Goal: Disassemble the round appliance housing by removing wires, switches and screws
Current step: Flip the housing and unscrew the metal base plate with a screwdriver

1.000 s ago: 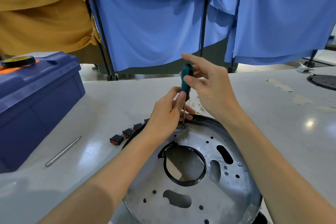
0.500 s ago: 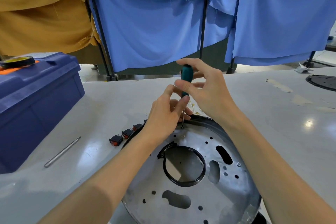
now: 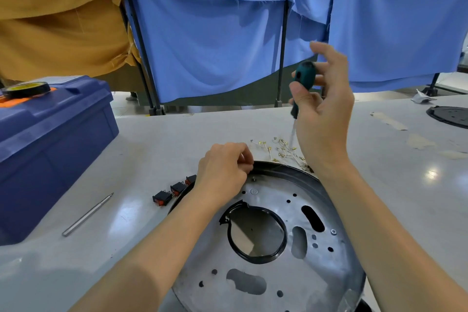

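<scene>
Right hand lifted the gripped screwdriver off housing — left hand curled (contents unclear).

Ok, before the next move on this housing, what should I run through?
1. Tip of the screwdriver clear of the housing: ok.
2. Grip of the right hand on the screwdriver: ok.
3. The screw at the far rim in view, beside the left hand: ok.
4. That screw fully loose: cannot tell.
5. The left hand empty: cannot tell.
6. The second screw on the right side taken out: not ok.
</scene>
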`<state>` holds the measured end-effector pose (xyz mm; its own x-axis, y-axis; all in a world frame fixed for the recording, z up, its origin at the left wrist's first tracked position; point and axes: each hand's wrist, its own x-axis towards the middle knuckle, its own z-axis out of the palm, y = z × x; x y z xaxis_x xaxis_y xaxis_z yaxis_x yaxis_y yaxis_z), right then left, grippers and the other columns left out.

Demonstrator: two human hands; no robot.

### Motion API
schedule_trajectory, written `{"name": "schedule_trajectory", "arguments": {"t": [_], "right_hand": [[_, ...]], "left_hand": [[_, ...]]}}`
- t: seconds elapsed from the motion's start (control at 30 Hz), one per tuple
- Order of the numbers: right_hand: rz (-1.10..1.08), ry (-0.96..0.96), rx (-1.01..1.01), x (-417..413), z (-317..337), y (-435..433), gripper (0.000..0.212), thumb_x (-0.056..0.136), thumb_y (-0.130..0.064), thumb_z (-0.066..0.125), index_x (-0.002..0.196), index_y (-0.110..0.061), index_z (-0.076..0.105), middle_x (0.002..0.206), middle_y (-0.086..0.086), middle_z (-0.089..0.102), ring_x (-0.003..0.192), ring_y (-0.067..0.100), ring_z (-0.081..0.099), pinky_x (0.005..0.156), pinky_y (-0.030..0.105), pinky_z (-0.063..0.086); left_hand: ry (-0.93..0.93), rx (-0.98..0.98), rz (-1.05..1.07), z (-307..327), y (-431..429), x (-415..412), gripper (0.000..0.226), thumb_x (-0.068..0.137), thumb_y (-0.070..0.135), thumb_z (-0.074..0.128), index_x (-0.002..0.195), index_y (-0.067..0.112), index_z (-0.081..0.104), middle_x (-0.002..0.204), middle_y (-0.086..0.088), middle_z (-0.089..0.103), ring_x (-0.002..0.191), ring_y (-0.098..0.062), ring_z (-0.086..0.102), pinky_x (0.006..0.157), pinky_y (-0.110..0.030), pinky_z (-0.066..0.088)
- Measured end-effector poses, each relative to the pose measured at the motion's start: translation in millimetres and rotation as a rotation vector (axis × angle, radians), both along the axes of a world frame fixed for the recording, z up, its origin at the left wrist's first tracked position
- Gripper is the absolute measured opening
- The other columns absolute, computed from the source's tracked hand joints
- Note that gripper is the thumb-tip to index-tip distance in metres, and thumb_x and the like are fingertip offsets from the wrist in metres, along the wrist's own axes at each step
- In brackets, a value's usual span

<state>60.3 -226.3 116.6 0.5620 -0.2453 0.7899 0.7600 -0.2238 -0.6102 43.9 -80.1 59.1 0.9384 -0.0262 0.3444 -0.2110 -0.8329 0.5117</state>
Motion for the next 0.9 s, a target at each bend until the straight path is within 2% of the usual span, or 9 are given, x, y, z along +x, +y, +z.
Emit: {"name": "schedule_trajectory", "arguments": {"t": [0.1, 0.23, 0.3, 0.37, 0.43, 0.7, 0.9], "right_hand": [[-0.056, 0.127, -0.185, 7.5, -4.2, -3.2, 0.039, 0.082, 0.002, 0.062, 0.115, -0.018, 0.056, 0.100, -0.005, 0.057, 0.088, 0.009, 0.052, 0.076, 0.009, 0.041], [-0.067, 0.454, -0.663, 18.8, -21.9, -2.1, 0.026, 0.078, -0.004, 0.065, 0.100, -0.016, 0.061, 0.093, 0.000, 0.058, 0.086, 0.021, 0.055, 0.072, 0.025, 0.041], [-0.080, 0.596, -0.887, 23.0, -31.1, -2.7, 0.027, 0.077, -0.006, 0.065, 0.102, -0.015, 0.061, 0.101, 0.005, 0.059, 0.088, 0.022, 0.052, 0.072, 0.026, 0.040], [-0.058, 0.721, -1.016, 25.0, -36.4, -4.0, 0.033, 0.079, -0.009, 0.066, 0.110, -0.015, 0.057, 0.111, 0.008, 0.056, 0.091, 0.022, 0.049, 0.073, 0.027, 0.040], [-0.027, 0.783, -1.044, 26.1, -38.5, -5.9, 0.035, 0.080, -0.010, 0.066, 0.113, -0.015, 0.054, 0.115, 0.008, 0.053, 0.093, 0.024, 0.050, 0.074, 0.029, 0.041], [0.012, 0.755, -1.072, 26.6, -39.3, -6.1, 0.029, 0.083, -0.009, 0.061, 0.111, -0.014, 0.055, 0.114, 0.010, 0.055, 0.094, 0.026, 0.053, 0.077, 0.032, 0.048], [0.012, 0.743, -1.085, 25.3, -38.2, -6.0, 0.027, 0.084, -0.009, 0.060, 0.110, -0.013, 0.055, 0.110, 0.011, 0.057, 0.094, 0.027, 0.055, 0.083, 0.038, 0.052]], "left_hand": [[0.038, 0.114, 0.010, 0.8, -0.6, -1.6, 0.015, 0.083, 0.012, 0.067, 0.086, 0.026, 0.072, 0.089, 0.005, 0.071, 0.086, -0.019, 0.063, 0.072, -0.027, 0.048], [0.057, 0.232, 0.001, -0.9, -4.4, -2.9, 0.021, 0.086, 0.013, 0.065, 0.102, 0.024, 0.073, 0.104, 0.002, 0.070, 0.099, -0.023, 0.061, 0.080, -0.032, 0.049], [0.052, 0.293, -0.020, -1.0, -4.8, -3.1, 0.026, 0.087, 0.010, 0.061, 0.105, 0.025, 0.073, 0.107, 0.002, 0.066, 0.101, -0.025, 0.060, 0.078, -0.033, 0.048], [0.040, 0.349, -0.036, -1.3, -5.6, -3.1, 0.030, 0.087, 0.007, 0.057, 0.107, 0.024, 0.072, 0.110, 0.001, 0.063, 0.100, -0.026, 0.059, 0.072, -0.032, 0.045], [0.015, 0.395, -0.044, -1.6, -7.1, -3.5, 0.029, 0.089, 0.009, 0.055, 0.108, 0.024, 0.071, 0.111, 0.001, 0.060, 0.099, -0.027, 0.058, 0.068, -0.030, 0.039], [-0.041, 0.615, -0.055, -1.3, -11.2, -6.5, 0.014, 0.094, 0.011, 0.052, 0.105, 0.013, 0.059, 0.109, -0.004, 0.052, 0.093, -0.027, 0.055, 0.061, -0.033, 0.030], [-0.057, 0.691, -0.085, -0.8, -11.4, -7.2, 0.019, 0.091, 0.006, 0.053, 0.110, 0.010, 0.053, 0.112, -0.006, 0.048, 0.092, -0.028, 0.055, 0.060, -0.033, 0.031]]}}
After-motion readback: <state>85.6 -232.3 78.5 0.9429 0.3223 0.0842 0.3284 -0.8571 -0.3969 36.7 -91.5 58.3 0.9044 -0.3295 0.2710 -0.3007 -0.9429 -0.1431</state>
